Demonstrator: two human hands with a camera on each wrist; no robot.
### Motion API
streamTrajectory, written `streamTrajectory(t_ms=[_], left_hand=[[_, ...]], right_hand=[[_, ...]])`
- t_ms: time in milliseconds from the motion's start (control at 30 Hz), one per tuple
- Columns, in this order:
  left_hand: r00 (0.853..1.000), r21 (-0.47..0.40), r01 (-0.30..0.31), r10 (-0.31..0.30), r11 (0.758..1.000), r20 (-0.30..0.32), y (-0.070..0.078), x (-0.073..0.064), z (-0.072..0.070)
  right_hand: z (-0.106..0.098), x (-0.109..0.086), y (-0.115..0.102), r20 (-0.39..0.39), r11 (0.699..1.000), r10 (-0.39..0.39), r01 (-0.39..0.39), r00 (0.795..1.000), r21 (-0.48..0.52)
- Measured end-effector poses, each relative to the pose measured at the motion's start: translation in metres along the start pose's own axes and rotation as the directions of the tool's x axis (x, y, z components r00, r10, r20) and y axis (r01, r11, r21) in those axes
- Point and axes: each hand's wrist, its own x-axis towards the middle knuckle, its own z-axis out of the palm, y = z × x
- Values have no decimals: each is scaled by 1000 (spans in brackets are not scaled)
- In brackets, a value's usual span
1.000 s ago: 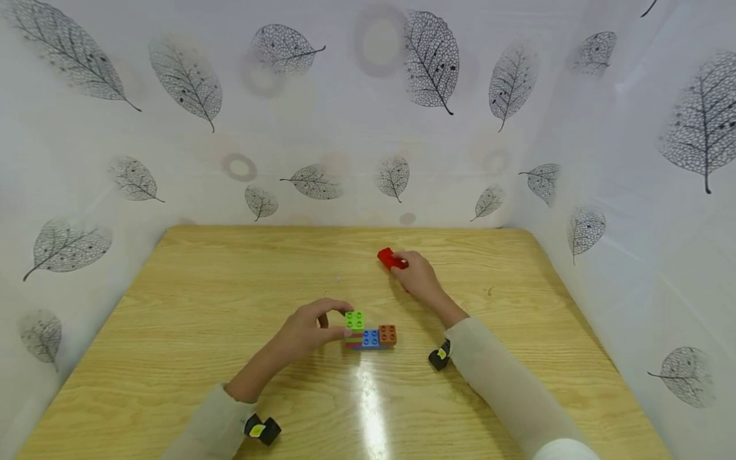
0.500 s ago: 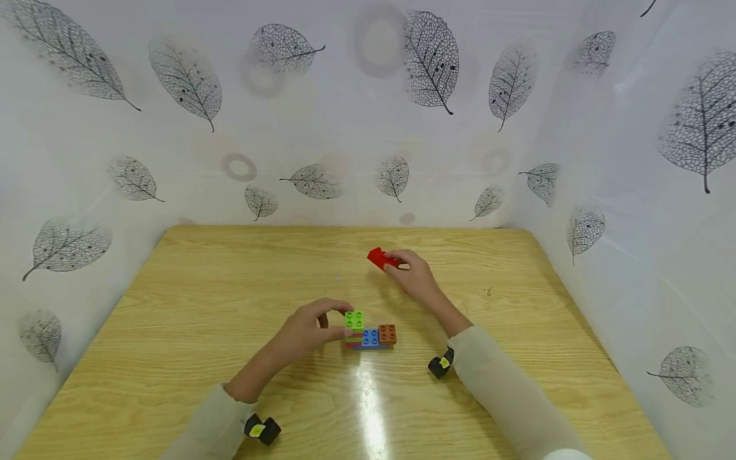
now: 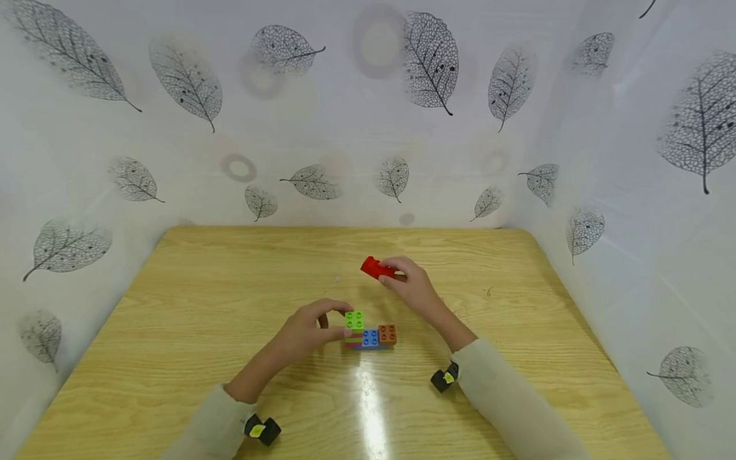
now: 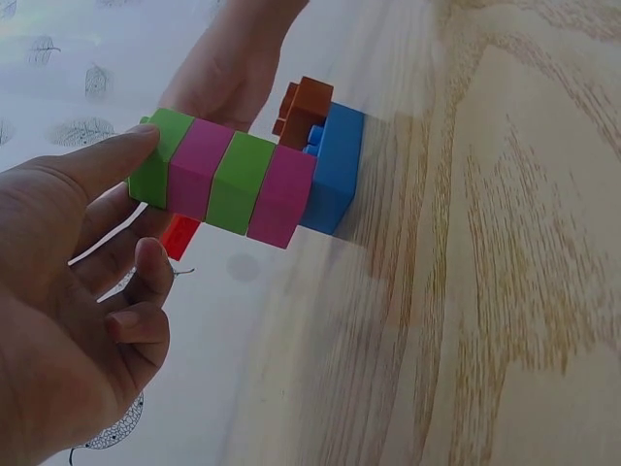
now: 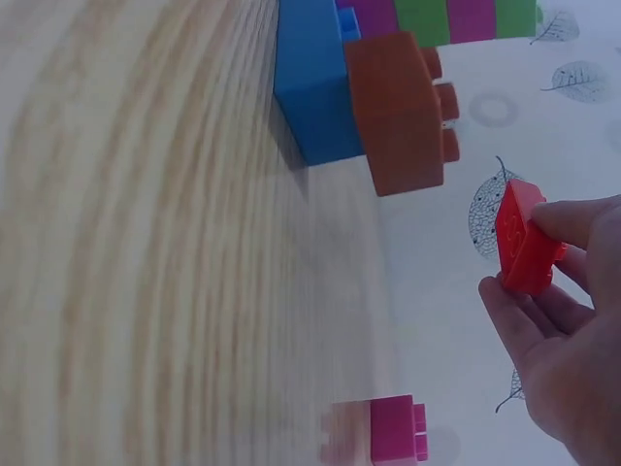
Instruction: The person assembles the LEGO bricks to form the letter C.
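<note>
At lower left of the head view, a pale beige fabric left sleeve (image 3: 209, 421) ends before the bare left hand (image 3: 306, 328); a matching right sleeve (image 3: 512, 399), lower right, precedes the bare right hand (image 3: 415, 285). Beside them sit an angular black left device (image 3: 269, 433) and right device (image 3: 441, 381), yellow-patched, too small to read.

- We've got a lane of bare table (image 3: 368, 298) between the red brick (image 3: 374, 268) in the right hand (image 3: 413, 285) and the green-and-pink column (image 3: 354, 320).
- Left approach? Blocked for us: the left hand (image 3: 307, 327) flanks that column.
- Over the blue brick (image 3: 370, 338) we find a low notch, column left, brown brick (image 3: 388, 333) right.
- We watch the pink brick (image 5: 393, 430), right of the brown one!
</note>
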Motion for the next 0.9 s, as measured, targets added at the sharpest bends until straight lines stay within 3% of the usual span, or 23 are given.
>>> streamTrajectory(t_ms=[367, 567, 733, 900], left_hand=[[1000, 3, -17, 17, 1000, -6, 0, 0, 0], [1000, -1, -13, 13, 1000, 1, 1, 0, 1], [1000, -13, -4, 4, 1000, 1, 1, -1, 1], [1000, -13, 6, -6, 1000, -7, 0, 0, 1]], right_hand=[[-6, -30, -11, 33, 988, -144, 146, 989, -56], [-6, -50, -15, 74, 968, -229, 235, 971, -90], [-6, -58, -22, 103, 927, -334, 346, 937, -143], [-9, -60, -25, 131, 867, -454, 470, 882, -163]])
